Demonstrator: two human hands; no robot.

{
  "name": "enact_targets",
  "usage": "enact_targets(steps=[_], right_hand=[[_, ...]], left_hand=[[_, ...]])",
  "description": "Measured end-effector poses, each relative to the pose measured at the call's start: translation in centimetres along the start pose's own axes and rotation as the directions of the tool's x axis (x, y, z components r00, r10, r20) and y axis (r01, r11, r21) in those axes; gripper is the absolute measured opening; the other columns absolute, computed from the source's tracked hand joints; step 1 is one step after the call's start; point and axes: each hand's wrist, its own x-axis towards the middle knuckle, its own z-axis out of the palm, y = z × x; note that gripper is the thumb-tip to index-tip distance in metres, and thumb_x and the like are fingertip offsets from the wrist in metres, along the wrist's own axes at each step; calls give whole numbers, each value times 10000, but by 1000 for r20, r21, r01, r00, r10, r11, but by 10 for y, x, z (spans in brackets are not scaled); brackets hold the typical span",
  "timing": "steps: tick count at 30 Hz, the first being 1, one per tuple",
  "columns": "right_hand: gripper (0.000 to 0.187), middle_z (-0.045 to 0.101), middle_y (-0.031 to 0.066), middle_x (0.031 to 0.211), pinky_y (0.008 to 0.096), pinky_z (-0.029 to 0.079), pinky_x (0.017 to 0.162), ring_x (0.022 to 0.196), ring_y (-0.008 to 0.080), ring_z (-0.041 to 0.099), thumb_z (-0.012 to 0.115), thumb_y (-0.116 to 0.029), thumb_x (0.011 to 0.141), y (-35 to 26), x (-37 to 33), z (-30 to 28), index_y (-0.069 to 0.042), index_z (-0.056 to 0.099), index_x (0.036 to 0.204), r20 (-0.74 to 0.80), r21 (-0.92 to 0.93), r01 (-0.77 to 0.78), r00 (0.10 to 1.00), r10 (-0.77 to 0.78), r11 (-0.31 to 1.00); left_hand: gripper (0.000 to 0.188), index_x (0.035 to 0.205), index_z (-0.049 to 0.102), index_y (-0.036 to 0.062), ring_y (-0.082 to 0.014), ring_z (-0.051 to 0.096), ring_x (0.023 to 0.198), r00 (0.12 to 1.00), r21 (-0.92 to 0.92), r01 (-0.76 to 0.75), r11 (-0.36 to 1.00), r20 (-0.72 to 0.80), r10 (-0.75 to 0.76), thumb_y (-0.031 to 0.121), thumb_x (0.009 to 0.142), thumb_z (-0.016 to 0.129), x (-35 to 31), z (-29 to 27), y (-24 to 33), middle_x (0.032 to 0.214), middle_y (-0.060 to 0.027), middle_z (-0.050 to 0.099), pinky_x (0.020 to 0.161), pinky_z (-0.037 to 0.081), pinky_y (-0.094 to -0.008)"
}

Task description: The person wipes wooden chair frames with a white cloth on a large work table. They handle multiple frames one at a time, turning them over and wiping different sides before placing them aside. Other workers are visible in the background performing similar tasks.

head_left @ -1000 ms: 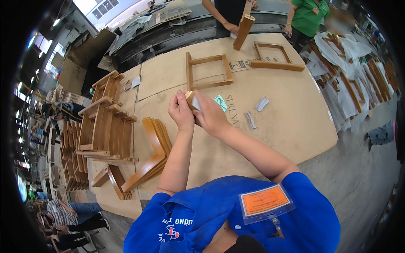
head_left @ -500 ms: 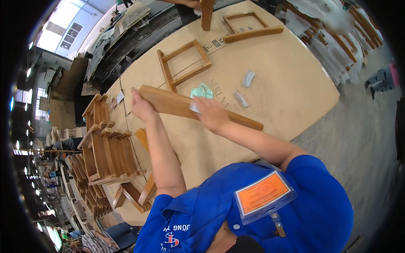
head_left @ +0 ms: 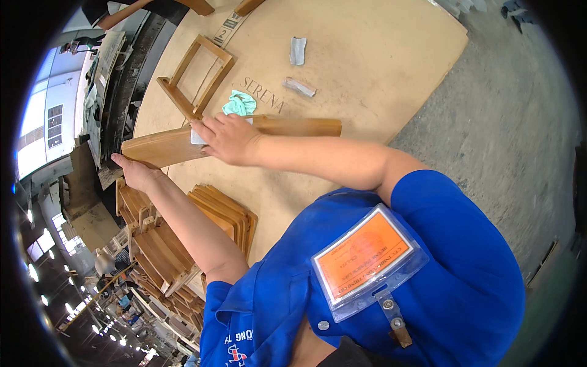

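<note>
My left hand (head_left: 140, 173) grips the near left end of a long brown wooden board (head_left: 165, 148), its thumb at the board's end and its other fingers partly hidden underneath. The board is held up over the table, lying roughly crosswise. My right hand (head_left: 229, 139) presses a folded grey sheet (head_left: 197, 137), which looks like sandpaper, flat on the board's upper face near its middle. Just beyond the board lies a crumpled mint-green cloth (head_left: 239, 103). A wooden frame (head_left: 199, 74) rests on the table at the far left.
Two more grey folded pieces, one flat (head_left: 298, 51) and one curled (head_left: 299, 87), lie on the cardboard-covered table (head_left: 367, 67). Stacked wooden parts (head_left: 223, 211) stand beside my left forearm. Another person's arm (head_left: 125, 13) shows at the far left edge. Concrete floor (head_left: 489, 122) lies to the right.
My right hand has slid along the board toward its left end with the grey sheet. My view has turned, so the table, frame and board appear shifted and rotated.
</note>
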Motion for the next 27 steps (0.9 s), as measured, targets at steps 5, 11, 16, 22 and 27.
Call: enact_targets(steps=[5, 11, 16, 22, 27], right_hand=[[597, 588, 102, 1149, 410, 478, 851, 1037, 269, 578, 646, -386, 835, 87, -116, -52, -113, 447, 1327, 166, 57, -95, 982, 85, 994], [374, 610, 132, 1055, 406, 474, 823, 966, 325, 584, 638, -217, 839, 168, -227, -113, -96, 557, 1184, 233, -12, -263, 937, 259, 965], [340, 596, 168, 1106, 391, 463, 891, 1028, 343, 568, 540, -64, 872, 175, -161, -127, -67, 550, 1212, 78, 192, -328, 945, 319, 925], [418, 561, 154, 1206, 380, 458, 918, 1079, 332, 557, 519, 14, 831, 126, -121, -86, -76, 554, 1238, 128, 349, -176, 982, 139, 920], [435, 550, 144, 1248, 390, 449, 959, 1147, 330, 522, 550, -55, 827, 63, -94, -10, -94, 548, 1260, 219, 427, -84, 976, -13, 900]], left_hand=[[631, 1065, 575, -115, -273, 644, 928, 997, -128, 53, 990, -45, -59, 496, 903, 570, 25, -21, -15, 1047, -155, 653, 794, 551, -383], [607, 1150, 572, -27, -264, 605, 1051, 978, -15, 172, 985, 122, -169, 533, 944, 460, 18, -48, -7, 1167, -142, 611, 890, 512, -391], [451, 949, 592, -12, -208, 599, 837, 986, -43, -108, 993, 119, 113, 395, 1004, 408, -42, -38, 15, 939, -103, 623, 777, 496, -338], [498, 784, 522, 93, -226, 529, 619, 820, -420, -108, 901, 474, 320, 461, 1012, 276, -96, -51, 13, 682, -81, 505, 590, 468, -328], [476, 753, 505, 91, -225, 503, 677, 825, -420, -20, 907, 505, 252, 437, 1013, 308, -103, -84, -12, 716, -79, 490, 655, 458, -348]])
